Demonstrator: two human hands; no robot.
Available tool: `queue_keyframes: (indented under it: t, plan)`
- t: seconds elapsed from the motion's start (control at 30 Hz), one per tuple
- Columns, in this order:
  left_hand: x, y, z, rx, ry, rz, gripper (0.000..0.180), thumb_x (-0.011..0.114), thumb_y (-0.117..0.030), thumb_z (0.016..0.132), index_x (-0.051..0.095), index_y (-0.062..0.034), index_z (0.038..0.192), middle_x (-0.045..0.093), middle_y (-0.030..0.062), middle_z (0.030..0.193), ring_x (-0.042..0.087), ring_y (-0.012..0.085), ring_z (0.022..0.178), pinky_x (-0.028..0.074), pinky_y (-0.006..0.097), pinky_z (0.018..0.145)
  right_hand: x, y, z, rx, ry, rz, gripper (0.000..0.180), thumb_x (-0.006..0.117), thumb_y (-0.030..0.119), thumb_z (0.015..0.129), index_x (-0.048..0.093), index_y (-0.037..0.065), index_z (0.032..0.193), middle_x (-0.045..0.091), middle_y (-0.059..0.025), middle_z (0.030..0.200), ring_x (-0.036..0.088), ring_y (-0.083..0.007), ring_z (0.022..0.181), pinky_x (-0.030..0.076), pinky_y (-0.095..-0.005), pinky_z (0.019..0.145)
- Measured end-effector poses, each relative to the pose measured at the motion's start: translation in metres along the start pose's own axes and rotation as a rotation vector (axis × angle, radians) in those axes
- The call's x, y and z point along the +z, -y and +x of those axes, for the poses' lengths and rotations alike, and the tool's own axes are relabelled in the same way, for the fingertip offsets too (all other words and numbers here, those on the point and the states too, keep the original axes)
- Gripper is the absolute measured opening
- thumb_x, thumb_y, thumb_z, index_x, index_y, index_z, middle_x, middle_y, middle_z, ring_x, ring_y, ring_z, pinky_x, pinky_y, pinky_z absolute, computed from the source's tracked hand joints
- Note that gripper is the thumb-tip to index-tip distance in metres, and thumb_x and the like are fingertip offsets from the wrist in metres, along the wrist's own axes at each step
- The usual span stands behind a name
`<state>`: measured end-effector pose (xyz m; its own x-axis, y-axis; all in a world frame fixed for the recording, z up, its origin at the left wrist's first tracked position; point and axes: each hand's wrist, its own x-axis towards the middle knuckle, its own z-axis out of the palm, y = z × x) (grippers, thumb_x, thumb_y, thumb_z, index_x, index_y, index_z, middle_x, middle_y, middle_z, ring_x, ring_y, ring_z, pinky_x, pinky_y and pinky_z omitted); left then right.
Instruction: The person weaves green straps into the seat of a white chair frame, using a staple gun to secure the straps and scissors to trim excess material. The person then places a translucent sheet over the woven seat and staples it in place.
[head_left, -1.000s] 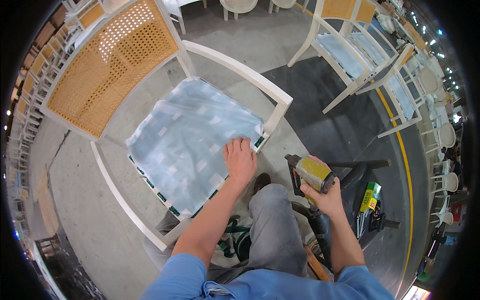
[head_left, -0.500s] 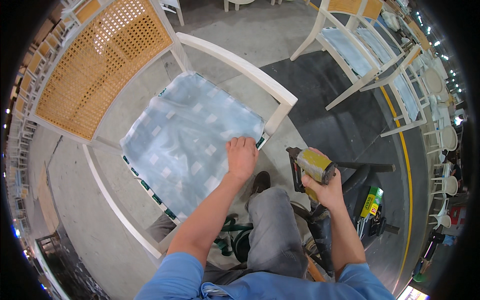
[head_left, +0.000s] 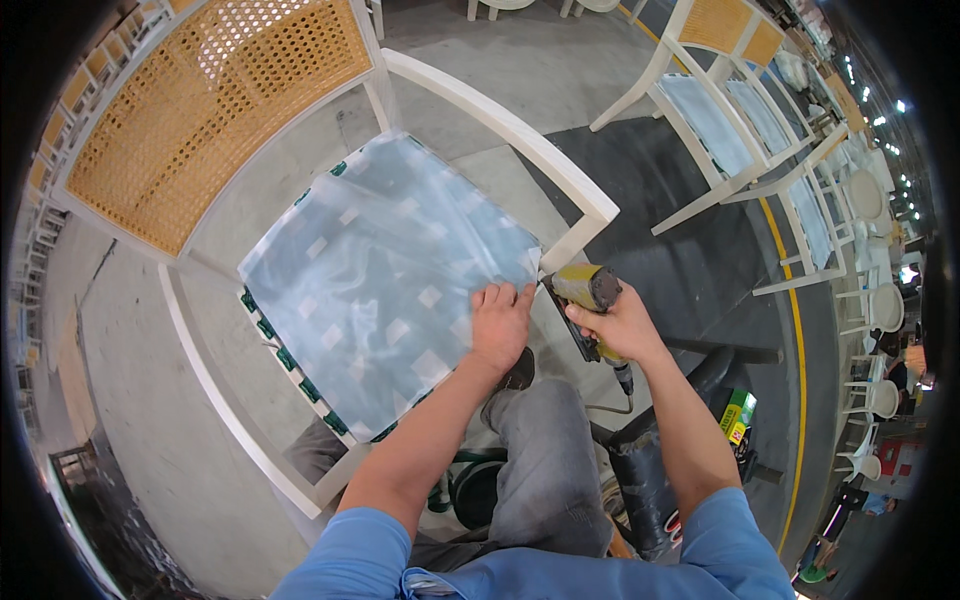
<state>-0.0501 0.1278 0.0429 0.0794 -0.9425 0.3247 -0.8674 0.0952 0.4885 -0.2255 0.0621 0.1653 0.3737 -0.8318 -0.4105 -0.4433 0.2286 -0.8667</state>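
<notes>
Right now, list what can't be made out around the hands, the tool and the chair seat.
Head view only:
- Nose of the yellow tool: hidden behind the right hand and the seat corner, so contact cannot be told.
- Cushion fabric: blurred under clear plastic wrap.
- Left hand palm: pressed flat, hiding what lies beneath.
- Hose below the tool: runs off behind the knee.
- Green box print: too small.

Grey floor (head_left: pixel 560 70) — white chairs (head_left: pixel 740 130) beyond

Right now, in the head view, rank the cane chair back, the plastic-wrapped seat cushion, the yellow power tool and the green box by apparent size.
1. Seat cushion and chair back: look alike, unranked.
2. Power tool.
3. Green box, farther off, so unsure.
</notes>
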Motion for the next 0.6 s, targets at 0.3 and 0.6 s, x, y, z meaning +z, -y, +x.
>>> queue_keyframes:
  t: [0.3, 0.6]
  plan:
    - [-0.004, -0.002, 0.000, 0.017, 0.074, 0.039, 0.045, 0.060, -0.011, 0.083, 0.069, -0.0133, 0.128, 0.053, 0.0063, 0.094, 0.052, 0.0262, 0.099, 0.037, 0.042, 0.092, 0.010, -0.004, 0.032, 0.056, 0.025, -0.155, 0.037, 0.084, 0.020, 0.082, 0.067, -0.002, 0.105, 0.068, -0.0042, 0.079, 0.060, -0.0100, 0.060, 0.049, -0.0286, 0.056]
    - [-0.008, -0.003, -0.003, 0.029, 0.050, 0.025, 0.049, 0.060, -0.010, 0.083, 0.069, -0.0137, 0.130, 0.052, 0.0062, 0.094, 0.050, 0.0261, 0.100, 0.037, 0.042, 0.093, 0.006, 0.002, 0.027, 0.085, 0.007, -0.229, 0.041, 0.085, 0.020, 0.082, 0.066, -0.001, 0.111, 0.071, -0.0052, 0.087, 0.061, -0.0107, 0.063, 0.052, -0.0283, 0.057]
